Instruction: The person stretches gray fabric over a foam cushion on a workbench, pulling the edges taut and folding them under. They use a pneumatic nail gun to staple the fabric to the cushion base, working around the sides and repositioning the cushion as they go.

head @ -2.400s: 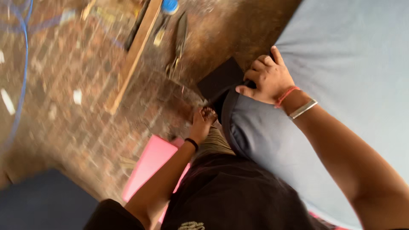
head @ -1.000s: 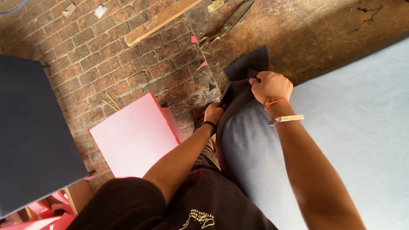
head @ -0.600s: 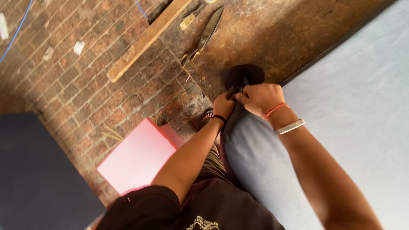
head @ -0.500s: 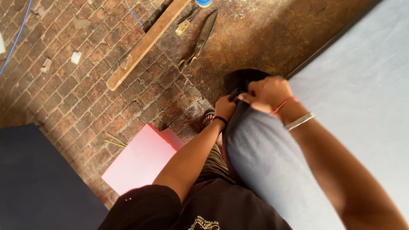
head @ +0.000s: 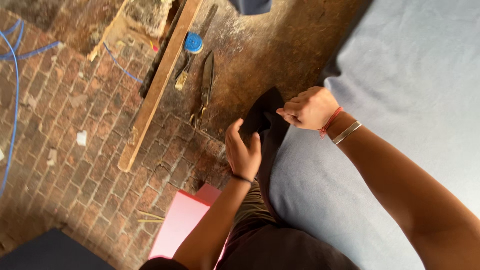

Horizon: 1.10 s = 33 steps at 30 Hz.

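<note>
A large blue-grey fabric-covered pad (head: 400, 100) fills the right side, lying on the floor. At its near corner a flap of black cloth (head: 265, 112) sticks out over the edge. My right hand (head: 307, 107), with a red thread and a metal bangle at the wrist, pinches the black cloth at the corner of the pad. My left hand (head: 242, 150), wearing a thin dark wristband, presses against the same black cloth from the left, fingers partly curled on it.
Large scissors (head: 205, 87), a long wooden plank (head: 160, 82) and a blue tape roll (head: 193, 42) lie on the brick floor ahead. A pink board (head: 182, 225) sits by my knee, a dark panel (head: 50, 252) at lower left, blue cable (head: 15, 90) at left.
The view has swung, showing more of the floor and tools. Both hands stay at the pad's corner; my left hand has slid lower along the black cloth and my right has drawn back.
</note>
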### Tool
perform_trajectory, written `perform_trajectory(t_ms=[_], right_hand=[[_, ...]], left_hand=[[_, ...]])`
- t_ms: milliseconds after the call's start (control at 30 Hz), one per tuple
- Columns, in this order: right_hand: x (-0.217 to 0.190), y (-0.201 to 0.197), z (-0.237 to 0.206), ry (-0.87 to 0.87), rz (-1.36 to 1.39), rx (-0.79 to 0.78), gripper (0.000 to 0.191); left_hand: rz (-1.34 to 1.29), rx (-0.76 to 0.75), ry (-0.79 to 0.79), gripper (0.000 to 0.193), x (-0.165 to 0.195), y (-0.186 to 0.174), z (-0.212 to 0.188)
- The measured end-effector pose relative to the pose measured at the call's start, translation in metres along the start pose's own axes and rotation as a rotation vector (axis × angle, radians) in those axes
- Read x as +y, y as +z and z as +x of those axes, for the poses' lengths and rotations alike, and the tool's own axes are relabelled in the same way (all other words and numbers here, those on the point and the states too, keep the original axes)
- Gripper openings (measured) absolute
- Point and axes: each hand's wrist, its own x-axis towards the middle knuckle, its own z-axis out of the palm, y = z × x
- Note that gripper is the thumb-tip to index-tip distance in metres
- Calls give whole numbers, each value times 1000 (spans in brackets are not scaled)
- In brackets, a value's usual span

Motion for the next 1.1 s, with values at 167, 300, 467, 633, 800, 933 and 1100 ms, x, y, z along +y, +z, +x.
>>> perform_trajectory(t_ms=[167, 300, 467, 633, 800, 933, 1100], right_hand=[[-17, -27, -8, 242, -92, 14, 23], [-71, -76, -84, 669, -81, 353, 34], [-186, -116, -198, 695, 44, 153, 50], [-153, -126, -265, 1168, -269, -126, 79], [-13, -160, -302, 1343, -352, -148, 82], [97, -199, -317, 1409, -332, -118, 83], [210, -232, -338, 1485, -369, -111, 85]], left_hand=[[141, -899, 903, 63, 90, -17, -36], [315, -902, 920, 77, 119, 42, -15], [421, -831, 859, 80, 163, 124, 21], [547, -828, 779, 81, 214, 190, 69], [645, -837, 697, 81, 260, 239, 101], [716, -848, 640, 83, 290, 282, 125], [751, -816, 616, 83, 321, 343, 160]])
